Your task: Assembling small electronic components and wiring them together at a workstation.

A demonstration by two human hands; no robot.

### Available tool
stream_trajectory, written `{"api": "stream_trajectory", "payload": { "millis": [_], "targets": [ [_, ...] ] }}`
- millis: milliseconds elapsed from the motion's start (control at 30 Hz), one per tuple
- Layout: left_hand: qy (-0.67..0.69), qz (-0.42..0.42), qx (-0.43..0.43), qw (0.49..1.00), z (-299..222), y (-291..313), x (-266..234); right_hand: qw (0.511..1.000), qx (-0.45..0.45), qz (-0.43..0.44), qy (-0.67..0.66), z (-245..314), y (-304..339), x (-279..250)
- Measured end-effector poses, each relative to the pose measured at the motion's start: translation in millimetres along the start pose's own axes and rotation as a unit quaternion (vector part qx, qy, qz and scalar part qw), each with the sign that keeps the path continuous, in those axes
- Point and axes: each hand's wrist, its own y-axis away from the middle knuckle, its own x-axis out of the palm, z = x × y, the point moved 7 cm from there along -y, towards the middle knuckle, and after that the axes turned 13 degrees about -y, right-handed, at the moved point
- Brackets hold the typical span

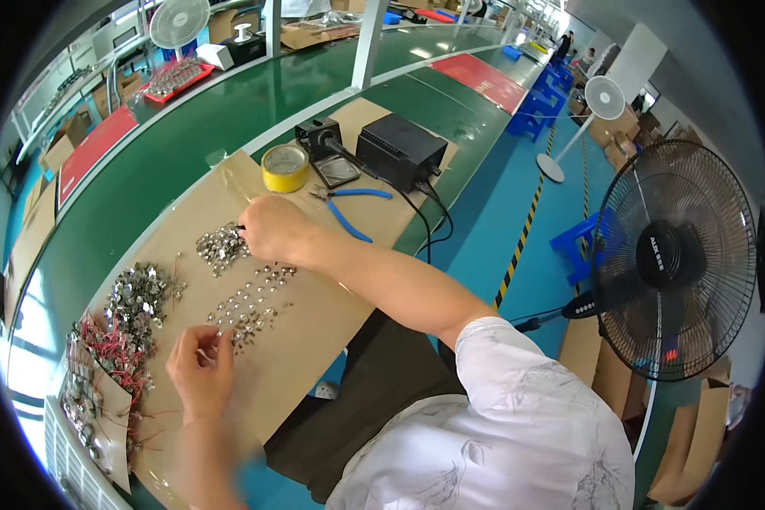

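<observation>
My right hand (274,229) reaches across the board to the edge of a heap of small shiny metal parts (219,248). Its fingers are closed, and a small dark tip shows at them; what they hold is mostly hidden. Lower down, my left hand (202,365) has thumb and fingertips curled together beside loose rows of small metal pieces (251,302). Whatever lies in that pinch is too small to make out. Left of the rows lies a bigger heap of metal parts (140,293), and below it similar parts with red wires (119,353).
Brown cardboard (306,336) covers the work surface. Beyond my right hand are a yellow tape roll (286,168), blue-handled pliers (353,204), a soldering iron stand (321,136) and a black power unit (401,151) with cables. A black fan (663,255) stands at right.
</observation>
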Motion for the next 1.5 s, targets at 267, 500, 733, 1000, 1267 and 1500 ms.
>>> {"api": "stream_trajectory", "payload": {
  "millis": [267,500,733,1000,1267,1500],
  "targets": [
    [-0.005,0.004,-0.010,1.000,1,-1,2,0.999,0.035,-0.002,-0.037,-8,1,-8],
    [0.005,0.011,-0.008,1.000,-1,0,1,0.997,0.033,-0.040,-0.061,-16,8,-21],
    [0.140,0.083,-0.095,0.982,-6,6,9,0.950,0.034,-0.012,-0.311,56,61,-45],
    [0.164,0.163,-0.010,0.973,-33,10,13,0.904,0.080,0.081,-0.412,98,125,-26],
    [0.113,0.117,0.071,0.984,-43,10,13,0.936,-0.003,0.039,-0.350,96,137,-18],
    [0.059,0.142,0.025,0.988,-34,12,7,0.913,0.072,0.079,-0.393,79,134,-14]
  ]
}}
